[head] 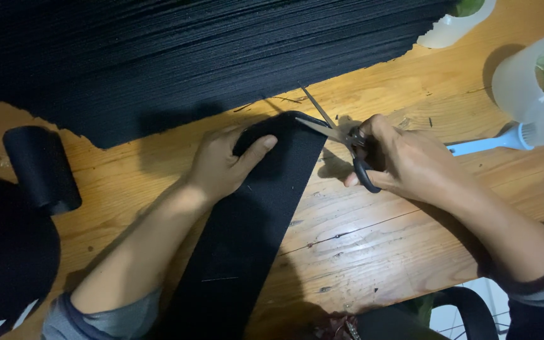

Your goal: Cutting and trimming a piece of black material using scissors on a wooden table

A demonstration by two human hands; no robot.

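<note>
long black woven fabric strip [247, 233] lies flat on the wooden surface [360, 239] – left hand [225, 165] pressing it, right hand [404, 160] clamped on black-handled scissors [338, 135], blades apart at its edge – thumb close, risking a nick.

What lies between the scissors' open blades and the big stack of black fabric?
Head view: bare wooden table with a few thread scraps separates the scissors from the black fabric stack.

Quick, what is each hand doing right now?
Left hand: open, pressing flat on the black fabric strip.
Right hand: closed, holding the scissors.
</note>
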